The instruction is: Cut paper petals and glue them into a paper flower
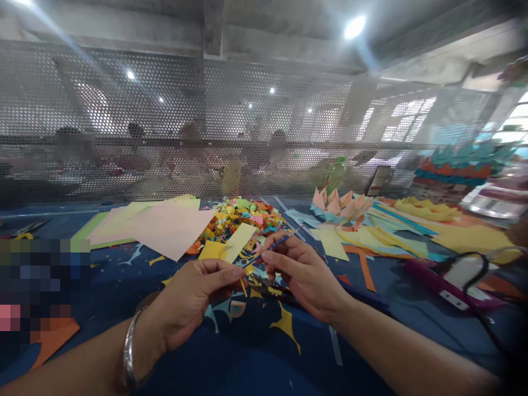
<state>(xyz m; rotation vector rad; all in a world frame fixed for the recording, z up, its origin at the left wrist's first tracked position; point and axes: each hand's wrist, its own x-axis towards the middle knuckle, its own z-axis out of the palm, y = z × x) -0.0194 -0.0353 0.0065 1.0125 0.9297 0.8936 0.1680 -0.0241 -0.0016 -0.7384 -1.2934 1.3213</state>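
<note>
My right hand is closed round a thin blue pen-like stick, whose narrow far end points up and right. The stick's lower end reaches the fingertips of my left hand. My left thumb and forefinger are pinched together there, and a narrow yellow paper strip hangs just below them. Behind the hands lie a pale yellow paper piece and a deeper yellow one. Dark scissors, partly hidden by my right hand, rest among yellow and blue paper scraps on the blue table.
A heap of colourful paper cuttings lies ahead, beside stacked paper sheets on the left. To the right are a peach folded-paper piece, paper strips, a purple power strip and a green bottle. A perforated screen stands behind.
</note>
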